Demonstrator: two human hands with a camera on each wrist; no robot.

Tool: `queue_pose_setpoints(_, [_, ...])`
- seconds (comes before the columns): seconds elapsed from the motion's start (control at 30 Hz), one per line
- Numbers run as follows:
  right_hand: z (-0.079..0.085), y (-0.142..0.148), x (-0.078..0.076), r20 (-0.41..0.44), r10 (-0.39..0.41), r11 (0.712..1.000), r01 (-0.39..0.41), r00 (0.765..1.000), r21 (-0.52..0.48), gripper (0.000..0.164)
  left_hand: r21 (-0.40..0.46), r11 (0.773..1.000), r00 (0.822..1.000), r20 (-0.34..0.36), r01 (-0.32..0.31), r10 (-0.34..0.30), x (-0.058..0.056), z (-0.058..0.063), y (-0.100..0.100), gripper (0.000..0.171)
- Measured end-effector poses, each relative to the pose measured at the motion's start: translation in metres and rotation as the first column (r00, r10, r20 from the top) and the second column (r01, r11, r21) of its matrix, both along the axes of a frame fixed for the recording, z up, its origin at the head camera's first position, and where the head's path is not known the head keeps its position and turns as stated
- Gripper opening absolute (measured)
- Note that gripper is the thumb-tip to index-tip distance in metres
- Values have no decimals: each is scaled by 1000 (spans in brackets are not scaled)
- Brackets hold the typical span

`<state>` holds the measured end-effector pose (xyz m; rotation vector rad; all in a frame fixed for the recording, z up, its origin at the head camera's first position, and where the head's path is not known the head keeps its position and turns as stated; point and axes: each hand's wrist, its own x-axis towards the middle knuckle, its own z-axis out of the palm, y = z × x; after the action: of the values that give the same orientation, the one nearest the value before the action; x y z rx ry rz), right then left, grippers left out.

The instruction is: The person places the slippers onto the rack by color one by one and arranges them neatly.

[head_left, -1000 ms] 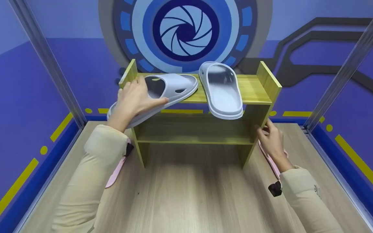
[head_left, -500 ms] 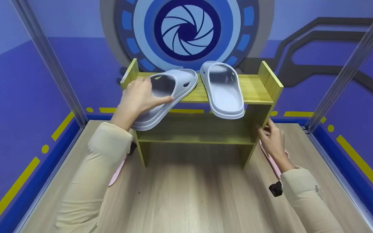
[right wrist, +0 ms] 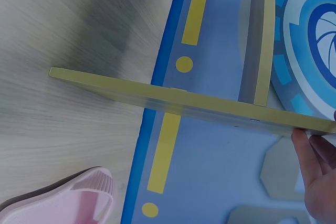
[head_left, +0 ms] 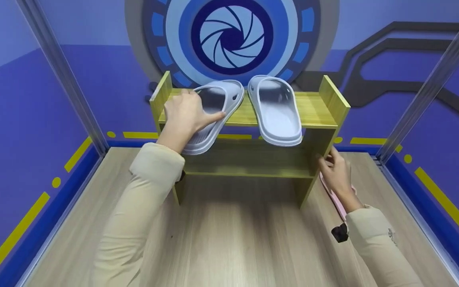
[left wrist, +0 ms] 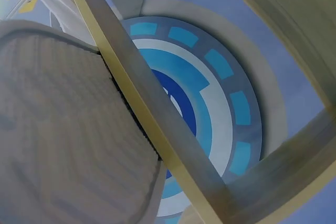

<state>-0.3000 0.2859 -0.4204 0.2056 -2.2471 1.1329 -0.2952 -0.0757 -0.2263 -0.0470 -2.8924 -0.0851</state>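
Note:
My left hand (head_left: pixel 185 113) holds a light grey slipper (head_left: pixel 232 92) by its side, thumb across the opening. The toe lies on the top shelf of a yellowish wooden shoe rack (head_left: pixel 249 175), and the heel juts out past its front edge. In the left wrist view the slipper's ribbed underside (left wrist: pixel 63 124) fills the left, close against the shelf edge. Its mate, another light grey slipper (head_left: pixel 279 115), rests to the right on that shelf, heel also overhanging. My right hand (head_left: pixel 336 173) pinches the rack's right side panel (right wrist: pixel 199 102) at its front edge.
A pink slipper (head_left: pixel 335 199) lies on the wood-grain table (head_left: pixel 229 247) outside the rack's right side, partly behind my right hand. Blue printed walls (head_left: pixel 432 131) and metal posts (head_left: pixel 70 79) enclose the table. A lower shelf (head_left: pixel 241 175) spans the rack.
My left hand has moved right and turned the held slipper from slanting sideways to pointing more toward the back, beside its mate. My left sleeve now covers the left pink slipper. The right hand stays put.

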Motion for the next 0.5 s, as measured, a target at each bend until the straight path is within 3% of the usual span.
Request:
queue_pose_setpoints(0.27, [0, 0, 0, 5, -10, 1000, 10, 1000, 6, 30, -44, 998, 998, 23, -55, 56, -6, 2, 12, 99])
queue_pose_setpoints(0.5, [0, 0, 0, -15, -17, 1000, 17, 1000, 7, 31, -42, 996, 996, -36, -80, 79, -10, -2, 19, 102])
